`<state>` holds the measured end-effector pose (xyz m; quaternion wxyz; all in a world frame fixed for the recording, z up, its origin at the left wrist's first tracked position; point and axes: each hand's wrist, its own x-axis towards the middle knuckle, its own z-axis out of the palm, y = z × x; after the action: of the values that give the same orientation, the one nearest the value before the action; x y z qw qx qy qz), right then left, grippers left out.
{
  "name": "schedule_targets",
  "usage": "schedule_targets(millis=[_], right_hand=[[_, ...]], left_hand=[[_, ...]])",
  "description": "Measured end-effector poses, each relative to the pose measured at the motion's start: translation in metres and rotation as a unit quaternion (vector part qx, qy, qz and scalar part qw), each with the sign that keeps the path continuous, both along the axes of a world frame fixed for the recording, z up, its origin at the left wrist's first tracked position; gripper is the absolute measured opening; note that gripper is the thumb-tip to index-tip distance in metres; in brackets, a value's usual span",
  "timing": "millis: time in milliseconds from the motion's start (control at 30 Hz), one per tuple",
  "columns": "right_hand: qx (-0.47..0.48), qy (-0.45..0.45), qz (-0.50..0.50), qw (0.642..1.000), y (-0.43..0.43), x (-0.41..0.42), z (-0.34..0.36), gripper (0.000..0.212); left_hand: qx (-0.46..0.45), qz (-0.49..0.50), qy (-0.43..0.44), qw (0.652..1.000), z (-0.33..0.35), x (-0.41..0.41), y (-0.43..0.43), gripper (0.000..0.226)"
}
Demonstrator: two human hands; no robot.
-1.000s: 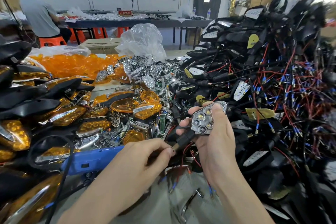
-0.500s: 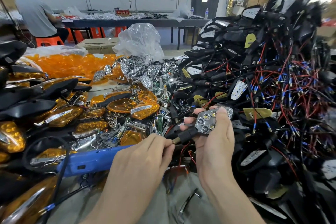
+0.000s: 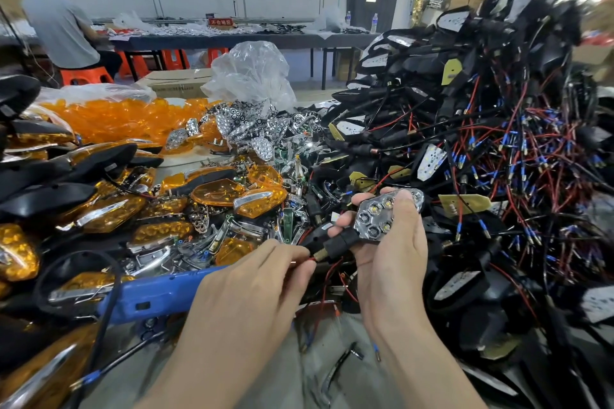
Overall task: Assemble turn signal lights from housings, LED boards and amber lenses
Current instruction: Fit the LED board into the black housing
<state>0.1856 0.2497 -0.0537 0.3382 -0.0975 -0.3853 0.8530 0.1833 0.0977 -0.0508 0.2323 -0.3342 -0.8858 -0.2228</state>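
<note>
My right hand (image 3: 392,262) holds a black turn signal housing (image 3: 342,241) with a chrome reflector and LED board (image 3: 377,217) seated in it, thumb on top of the reflector. My left hand (image 3: 252,289) pinches the red wires (image 3: 307,261) coming out of the housing's threaded stem. Loose amber lenses (image 3: 219,194) lie in front, left of centre, with a big heap of amber lenses (image 3: 113,118) further back. Chrome reflectors (image 3: 246,124) are piled behind them.
A tall heap of black housings with red and blue wires (image 3: 481,149) fills the right. Finished amber lights (image 3: 99,212) are stacked at left. A blue tool (image 3: 159,292) lies by my left hand. A plastic bag (image 3: 252,73) and a seated person (image 3: 63,26) are behind.
My right hand has tilted the housing slightly and my left hand's fingertips have closed on the wires at the stem. Both hands stay in about the same place.
</note>
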Motion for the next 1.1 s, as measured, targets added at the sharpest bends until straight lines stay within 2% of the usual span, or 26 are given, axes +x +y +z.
schedule_targets(millis=[167,533,867,967,1100], right_hand=[[0.004,0.007,0.008,1.000,0.002,-0.001,-0.001,0.026],[-0.007,0.017,0.024,1.000,0.002,-0.002,-0.004,0.028],[-0.003,0.002,0.038,0.999,0.000,-0.001,-0.002,0.031],[0.026,0.006,0.054,0.998,-0.001,-0.001,-0.002,0.030],[0.114,-0.025,0.124,0.985,-0.012,-0.002,-0.007,0.032]], left_hand=[[-0.041,-0.018,-0.005,0.999,0.001,-0.002,-0.007,0.034],[-0.045,-0.046,0.014,0.998,0.004,-0.003,-0.008,0.033],[-0.044,-0.050,-0.018,0.998,0.001,-0.003,-0.011,0.034],[-0.023,-0.049,-0.061,0.997,0.001,0.000,-0.011,0.033],[0.072,-0.061,-0.168,0.981,0.002,0.001,-0.007,0.041]])
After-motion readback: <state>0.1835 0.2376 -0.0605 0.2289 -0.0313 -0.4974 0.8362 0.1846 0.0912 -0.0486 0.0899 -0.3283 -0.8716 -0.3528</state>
